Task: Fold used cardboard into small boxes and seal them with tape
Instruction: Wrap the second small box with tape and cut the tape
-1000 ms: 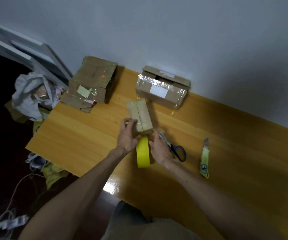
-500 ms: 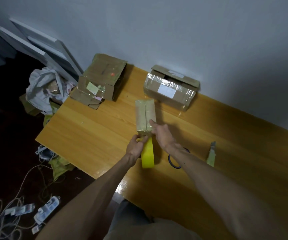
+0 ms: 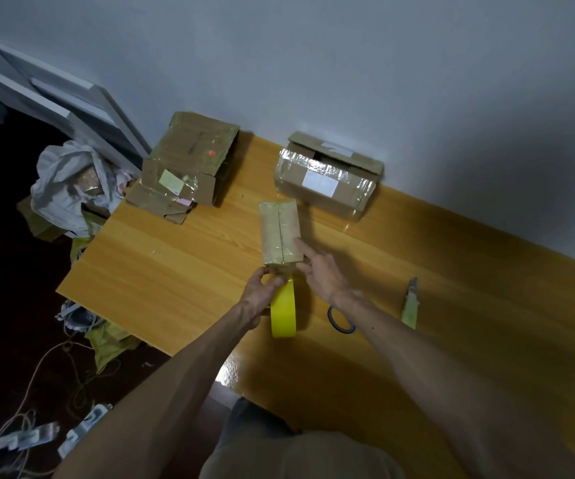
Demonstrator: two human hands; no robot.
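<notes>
The small, oblong brown cardboard box (image 3: 278, 233) lies flat on the glossy yellow wooden desk (image 3: 175, 278), near the middle and just in front of both hands. Its long axis runs near to far, with the far end leaning slightly left. A seam between two flaps runs down the top face along that axis. One short end faces the person, and the roll of yellow tape (image 3: 283, 312) stands on edge just beside it.

The box looks light, and it would likely slide on the shiny desk if pushed from one side. Its glossy wrapping suggests a slick surface. The thin, reused board is probably stiff along the folds but would give if pressed in the middle of a flap. It is best steadied from above, or held across the two long sides near an end.

The right hand (image 3: 320, 273) is mostly spread, and its extended forefinger presses on the top face near the right edge. The left hand (image 3: 261, 288) is curled at the top of the roll by the box's near end, apparently pinching the tape there, though the exact hold is hard to make out.
</notes>
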